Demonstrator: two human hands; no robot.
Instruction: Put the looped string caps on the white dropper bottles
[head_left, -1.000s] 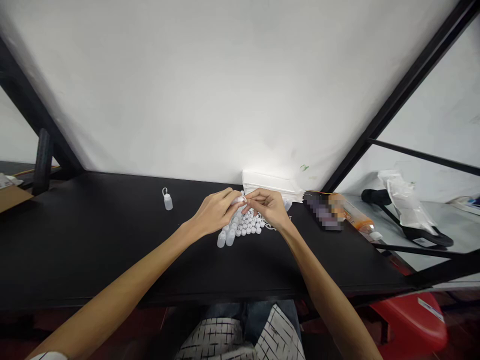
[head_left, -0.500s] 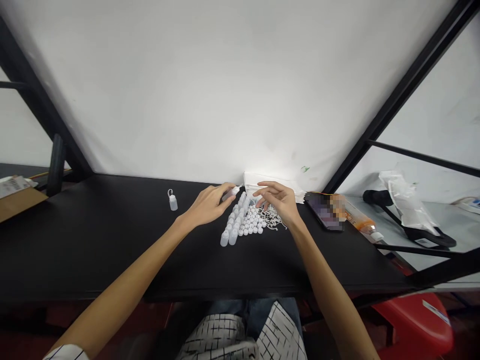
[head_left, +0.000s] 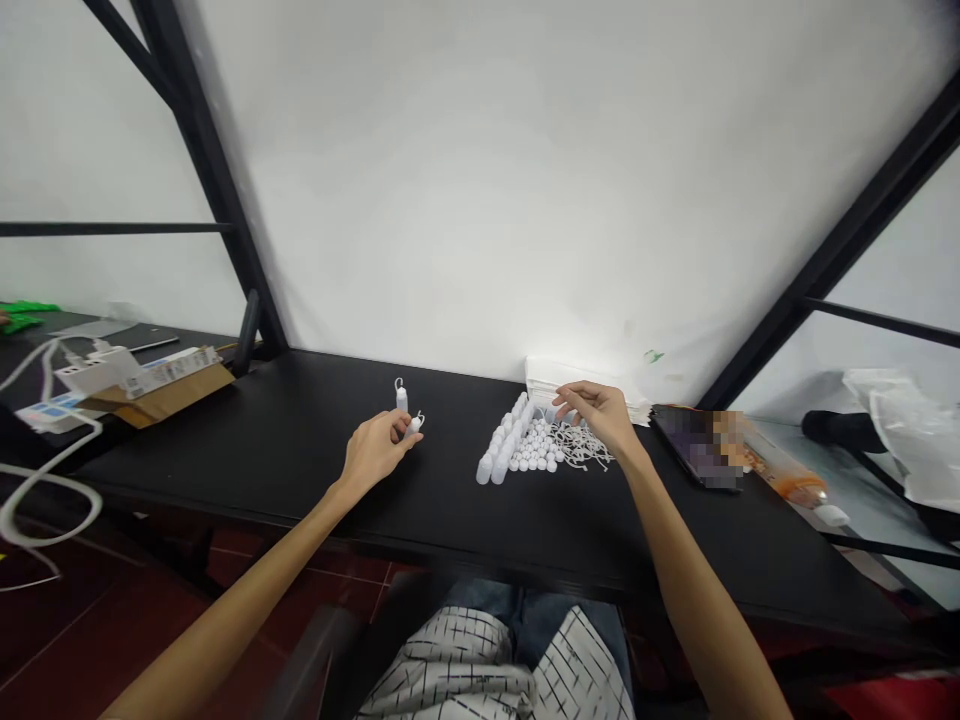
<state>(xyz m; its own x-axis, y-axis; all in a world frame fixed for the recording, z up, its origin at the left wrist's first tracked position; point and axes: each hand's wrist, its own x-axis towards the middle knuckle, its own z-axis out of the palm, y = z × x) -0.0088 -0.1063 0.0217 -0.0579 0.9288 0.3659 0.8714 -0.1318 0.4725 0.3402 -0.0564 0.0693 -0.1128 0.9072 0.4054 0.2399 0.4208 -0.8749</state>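
Note:
My left hand is closed around a small white plastic dropper bottle with a looped strap at its cap, low over the black table. Just behind it stands a similar looped bottle. To the right, my right hand hovers with fingers loosely bent and apart, and I see nothing in it. Beneath and beside that hand lie many small white caps and a tangle of thin white loop straps. Left of the caps, translucent bottles stand in two close rows.
Behind the caps lies a stack of white paper. A phone and a clear bottle with an orange label are on the right. On the left are a cardboard box, a white charger and cables.
My left hand has moved left from the bottle rows, carrying a bottle beside the lone standing one. My right hand stays over the caps and straps. The view has turned left.

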